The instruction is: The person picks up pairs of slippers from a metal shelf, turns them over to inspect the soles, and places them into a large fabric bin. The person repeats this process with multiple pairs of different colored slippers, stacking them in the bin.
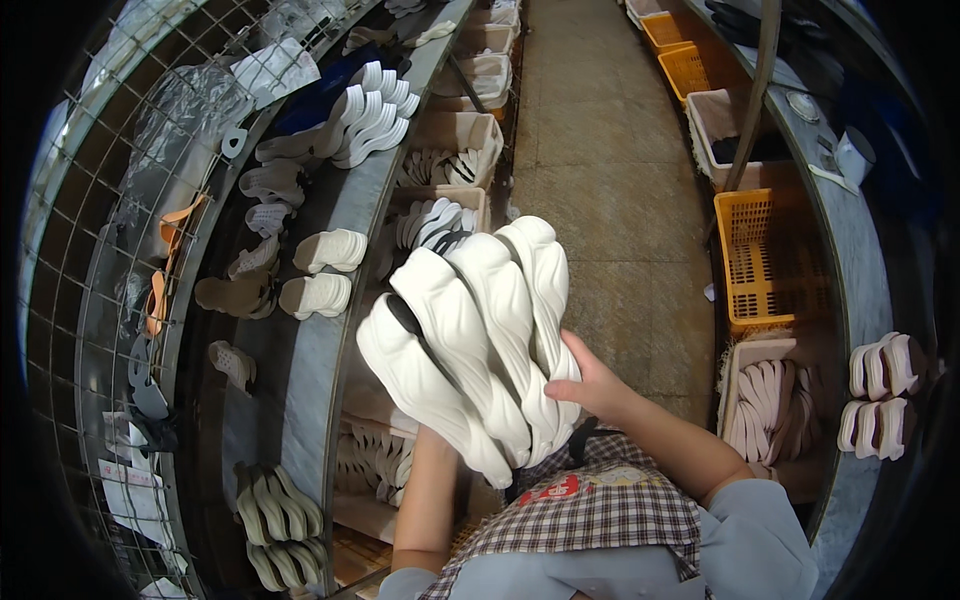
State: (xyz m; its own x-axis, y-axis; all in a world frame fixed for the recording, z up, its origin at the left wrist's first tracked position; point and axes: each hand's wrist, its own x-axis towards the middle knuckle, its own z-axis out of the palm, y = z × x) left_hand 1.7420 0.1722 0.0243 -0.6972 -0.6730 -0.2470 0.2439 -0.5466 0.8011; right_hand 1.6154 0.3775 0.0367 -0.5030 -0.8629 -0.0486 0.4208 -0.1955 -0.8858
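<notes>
A bundle of several white shoe soles (480,350), thick and wavy-sided, is held up in front of me, standing on edge side by side. A dark gap shows between the two leftmost ones. My right hand (590,385) grips the bundle at its right side, with the thumb lying over the outermost sole and the other fingers mostly behind it. From below, my left forearm (425,500) reaches up to the bundle's left underside. That hand and its fingers are hidden behind the soles.
On the left bench (355,215) stand white soles (375,115), cream shoes (328,252) and olive-green soles (278,520). Lined bins of soles (455,150) sit below. A yellow crate (770,255), a bin of pinkish soles (765,410) and the right bench (865,270) flank the aisle floor (610,200).
</notes>
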